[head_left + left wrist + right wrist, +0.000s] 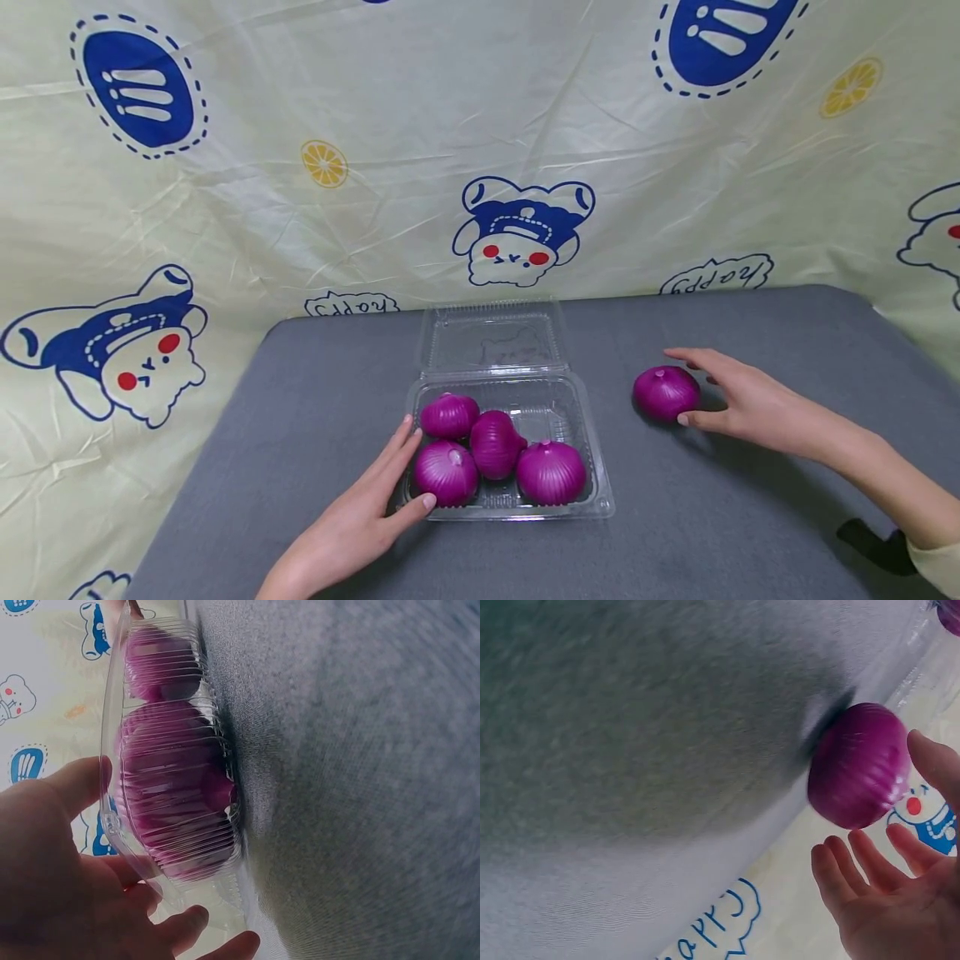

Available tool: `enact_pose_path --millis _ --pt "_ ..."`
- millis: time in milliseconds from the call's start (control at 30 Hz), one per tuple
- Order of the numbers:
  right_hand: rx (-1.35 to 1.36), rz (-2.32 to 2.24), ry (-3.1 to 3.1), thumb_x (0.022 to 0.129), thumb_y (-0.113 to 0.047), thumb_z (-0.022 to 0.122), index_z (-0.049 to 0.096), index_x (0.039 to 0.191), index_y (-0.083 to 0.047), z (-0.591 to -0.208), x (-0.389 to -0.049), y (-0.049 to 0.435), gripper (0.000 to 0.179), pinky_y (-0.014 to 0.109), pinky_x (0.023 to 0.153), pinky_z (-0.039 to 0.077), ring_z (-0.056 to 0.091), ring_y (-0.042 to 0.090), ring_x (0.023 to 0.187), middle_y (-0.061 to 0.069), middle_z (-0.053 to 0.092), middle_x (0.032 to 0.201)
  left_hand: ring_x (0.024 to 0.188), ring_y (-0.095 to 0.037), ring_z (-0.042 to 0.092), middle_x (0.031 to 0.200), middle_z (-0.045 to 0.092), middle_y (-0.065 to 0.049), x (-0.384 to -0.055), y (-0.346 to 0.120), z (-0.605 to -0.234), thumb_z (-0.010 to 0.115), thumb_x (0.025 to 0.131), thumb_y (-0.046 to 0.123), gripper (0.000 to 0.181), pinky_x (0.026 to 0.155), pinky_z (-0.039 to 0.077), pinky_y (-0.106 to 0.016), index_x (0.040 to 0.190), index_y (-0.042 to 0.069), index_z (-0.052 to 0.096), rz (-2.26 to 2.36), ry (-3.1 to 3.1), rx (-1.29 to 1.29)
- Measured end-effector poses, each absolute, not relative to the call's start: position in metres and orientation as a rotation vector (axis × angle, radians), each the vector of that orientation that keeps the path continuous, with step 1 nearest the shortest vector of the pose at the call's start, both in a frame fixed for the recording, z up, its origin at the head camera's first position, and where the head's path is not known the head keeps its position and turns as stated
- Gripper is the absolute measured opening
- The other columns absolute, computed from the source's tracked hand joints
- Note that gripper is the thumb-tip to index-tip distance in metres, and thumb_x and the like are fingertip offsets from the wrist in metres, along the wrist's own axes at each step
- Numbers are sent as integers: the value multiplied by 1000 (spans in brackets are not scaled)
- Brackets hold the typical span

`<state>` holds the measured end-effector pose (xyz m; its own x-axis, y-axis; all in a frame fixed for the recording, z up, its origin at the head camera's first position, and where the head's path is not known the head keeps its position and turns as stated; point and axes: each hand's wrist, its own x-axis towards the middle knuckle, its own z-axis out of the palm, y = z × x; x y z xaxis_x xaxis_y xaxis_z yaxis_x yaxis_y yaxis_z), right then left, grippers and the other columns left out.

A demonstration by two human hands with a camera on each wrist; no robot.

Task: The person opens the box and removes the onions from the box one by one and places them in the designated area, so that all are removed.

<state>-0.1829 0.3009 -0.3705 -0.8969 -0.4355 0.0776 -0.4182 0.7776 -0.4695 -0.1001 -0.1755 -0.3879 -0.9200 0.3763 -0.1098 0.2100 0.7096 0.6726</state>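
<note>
A clear plastic clamshell box (594, 467) sits on the table with its lid (491, 337) laid back. Several purple onions (551, 472) rest inside it. My left hand (348, 521) touches the box's left front corner with spread fingers; in the left wrist view its thumb lies on the rim. To the right, a single purple onion (666, 393) lies on the table. My right hand (757, 404) reaches around that onion from the right, thumb in front and fingers behind. In the right wrist view, a gap shows between the fingers (870, 862) and the onion.
Everything stands on a grey cloth-covered table (315, 400). Behind it hangs a pale curtain (405, 100) printed with cartoon figures and orange slices. A dark band (877, 546) lies by the right sleeve.
</note>
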Motion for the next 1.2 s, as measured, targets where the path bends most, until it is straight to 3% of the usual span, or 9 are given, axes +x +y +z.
enact_pose_path --millis 200,500,833,1067,1200 --pt "-763 -707 2983 81 -31 82 45 143 -5 -367 -173 293 77 64 96 39 42 40 127 18 48 141 147 -16 15 162 5 16 -101 -175 -388 58 92 59 81 112 28 -52 157 27 23 1016 2676 463" --pt "-786 -674 3050 86 -35 77 48 143 -13 -361 -152 269 69 57 89 50 41 33 128 11 45 144 147 -13 15 162 4 17 -101 -174 -388 58 92 58 81 112 27 -51 158 26 23 1017 2685 474" --pt "-875 -676 3029 87 -45 73 48 145 -26 -358 -140 238 66 48 99 45 42 18 131 -5 46 145 147 -13 15 161 3 20 -100 -174 -388 58 92 59 80 113 27 -51 157 29 22 1023 2669 447" --pt "-928 -786 2923 89 -48 69 49 145 -24 -358 -139 220 64 53 93 48 42 23 133 -4 45 147 147 -13 15 161 3 20 -101 -175 -389 57 93 59 80 112 27 -51 158 29 21 1020 2672 463" --pt "-981 -792 2890 88 -46 71 51 144 -26 -361 -138 210 62 49 93 50 42 19 133 -7 44 147 147 -14 16 162 4 19 -101 -175 -389 58 92 59 81 112 28 -52 158 28 22 1021 2666 450"
